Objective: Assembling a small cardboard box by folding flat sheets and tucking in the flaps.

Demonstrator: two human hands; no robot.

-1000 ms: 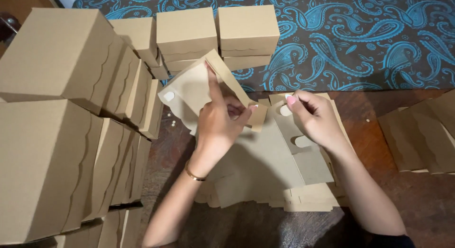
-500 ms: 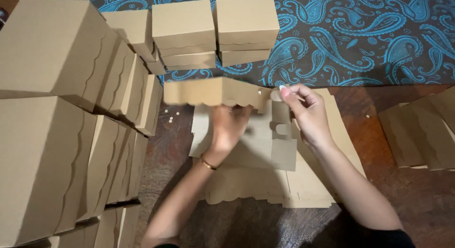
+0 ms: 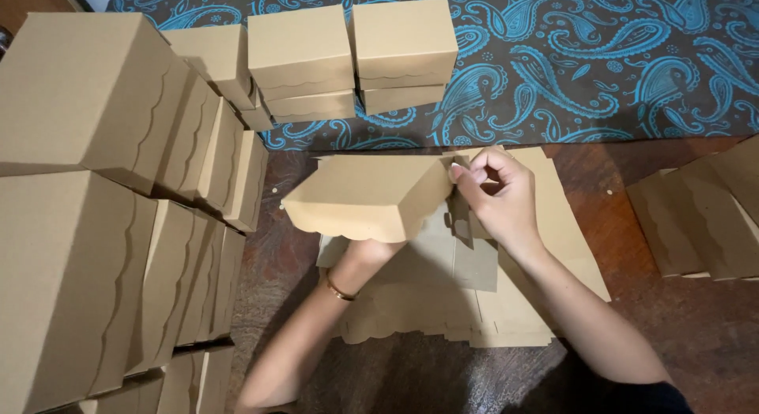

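A half-folded cardboard box (image 3: 368, 194), brown and scallop-edged along its lower flap, is shown held above a stack of flat box blanks (image 3: 522, 303), which is taken here as the landmark. The right hand (image 3: 498, 196) is seen at the box's right end, thumb and fingertips pinched on a small side tab. The left hand is hidden beneath the box, so its grip cannot be told; only the left forearm and a thin bracelet (image 3: 340, 289) are visible over the blanks' left part. The blanks lie on a dark wooden bench (image 3: 672, 327), with their front scalloped edge toward the person. Left of the blanks, finished boxes (image 3: 87, 224) are stacked in tall rows close to the forearm, leaving only a narrow strip of bench. Behind the blanks, further finished boxes (image 3: 352, 58) stand on a blue paisley cloth (image 3: 601, 66), whose edge runs just beyond the blanks' rear edge. Right of the blanks, open bench separates them from another pile of cardboard pieces (image 3: 704, 216).
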